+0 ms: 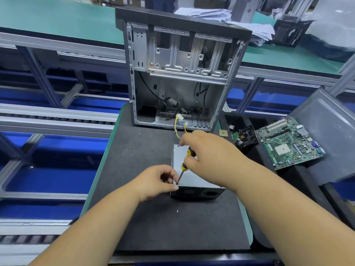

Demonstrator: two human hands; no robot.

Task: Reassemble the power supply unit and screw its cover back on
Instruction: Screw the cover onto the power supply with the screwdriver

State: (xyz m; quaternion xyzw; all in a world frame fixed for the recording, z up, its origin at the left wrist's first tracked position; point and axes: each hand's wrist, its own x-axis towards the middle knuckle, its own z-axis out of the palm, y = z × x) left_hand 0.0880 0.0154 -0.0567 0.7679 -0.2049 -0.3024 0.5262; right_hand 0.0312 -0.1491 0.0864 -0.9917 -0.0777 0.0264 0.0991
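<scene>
Nearest the camera, the left hand point(157, 181) rests against the near left corner of the power supply unit point(194, 181), its grip curled with fingertips at the screwdriver point(185, 163) tip. On top, the right hand point(207, 150) wraps the yellow-and-black handle, driving down at the cover's corner. That unit sits on the dark counter point(146, 150) before an open computer case point(180, 73); a motherboard point(290, 143) lies right.

head view, angled forward and down, close over workbench point(134, 160)
</scene>
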